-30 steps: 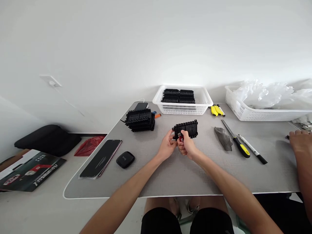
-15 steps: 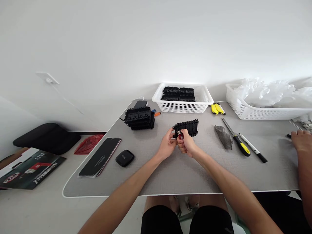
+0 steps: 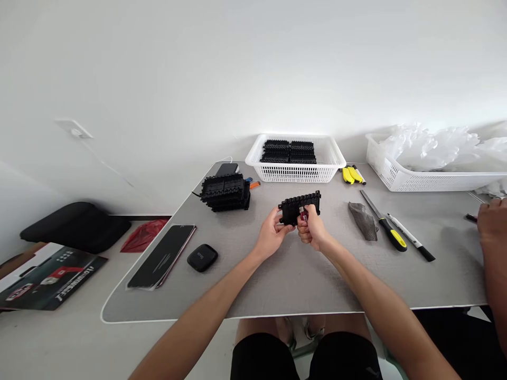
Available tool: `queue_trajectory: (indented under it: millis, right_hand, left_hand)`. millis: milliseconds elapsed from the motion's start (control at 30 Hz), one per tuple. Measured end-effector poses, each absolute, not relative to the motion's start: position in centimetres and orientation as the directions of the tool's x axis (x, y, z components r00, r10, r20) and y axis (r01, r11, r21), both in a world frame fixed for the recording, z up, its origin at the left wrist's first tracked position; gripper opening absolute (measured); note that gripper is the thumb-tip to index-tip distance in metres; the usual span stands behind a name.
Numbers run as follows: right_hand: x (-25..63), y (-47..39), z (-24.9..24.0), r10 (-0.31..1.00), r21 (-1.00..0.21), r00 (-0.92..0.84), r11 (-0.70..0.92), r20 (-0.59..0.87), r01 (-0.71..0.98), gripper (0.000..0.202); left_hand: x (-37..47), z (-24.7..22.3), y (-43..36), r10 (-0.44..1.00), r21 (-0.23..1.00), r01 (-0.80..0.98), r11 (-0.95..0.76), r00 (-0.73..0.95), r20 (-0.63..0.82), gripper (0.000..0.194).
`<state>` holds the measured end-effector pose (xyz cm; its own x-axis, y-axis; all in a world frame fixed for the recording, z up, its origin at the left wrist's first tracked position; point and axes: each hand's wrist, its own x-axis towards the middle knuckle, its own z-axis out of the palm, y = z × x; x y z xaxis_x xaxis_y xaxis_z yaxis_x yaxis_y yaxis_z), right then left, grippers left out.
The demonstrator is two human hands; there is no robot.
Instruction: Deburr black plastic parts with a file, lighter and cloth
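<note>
Black plastic piece held in the left hand, red lighter in the right

The left hand [image 3: 270, 236] grips the left end of a black plastic piece [image 3: 290, 213], thumb along the lower edge and fingers around the side. The piece is tilted over the table [image 3: 317, 285], its toothed long edge uppermost. The right hand [image 3: 315, 232] is curled around what looks like a red lighter [image 3: 304, 215], its metal end up, in front of the piece; whether the lighter touches it, I cannot tell.

Left of the hands sits a pile of similar black pieces [image 3: 224, 191], with an orange object [image 3: 254, 184] just beside it. Nearer the person are a round-cornered black box [image 3: 203, 258] and a flat dark panel [image 3: 162, 256].

Beyond the hands, against the wall, stands a white basket [image 3: 295, 173] with more black pieces [image 3: 276, 157] inside, mostly toward its left. Yellow-handled tools [image 3: 350, 175] lie by its right corner.

To the right lie a grey scrap [image 3: 363, 221], a file [image 3: 392, 236] with a black and yellow handle, and a marker [image 3: 410, 239]. Behind them, a second basket [image 3: 435, 182] holds clear plastic bags [image 3: 443, 150]. A co-worker's hand [image 3: 493, 219] rests at the far right.
</note>
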<state>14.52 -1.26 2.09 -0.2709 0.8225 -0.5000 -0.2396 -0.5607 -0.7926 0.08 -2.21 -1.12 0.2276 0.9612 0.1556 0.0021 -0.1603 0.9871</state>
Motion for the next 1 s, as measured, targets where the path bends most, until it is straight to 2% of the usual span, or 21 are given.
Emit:
queue_trajectory:
  millis: [567,1000]
  right_hand:
    - [18.2,0.1,2.0,0.881,-0.807,-0.105,-0.466,-0.461,-0.363,0.035]
    - [15.7,-1.0,2.2,0.851,-0.801,-0.192,-0.525,-0.489,-0.287,0.040]
  left_hand:
    - [-0.2,-1.5,-2.1,0.958,0.981,-0.018,-0.192,0.212,0.192,0.057]
    - [0.2,-1.4,-2.1,0.968,0.987,-0.044,-0.152,0.195,0.157,0.054]
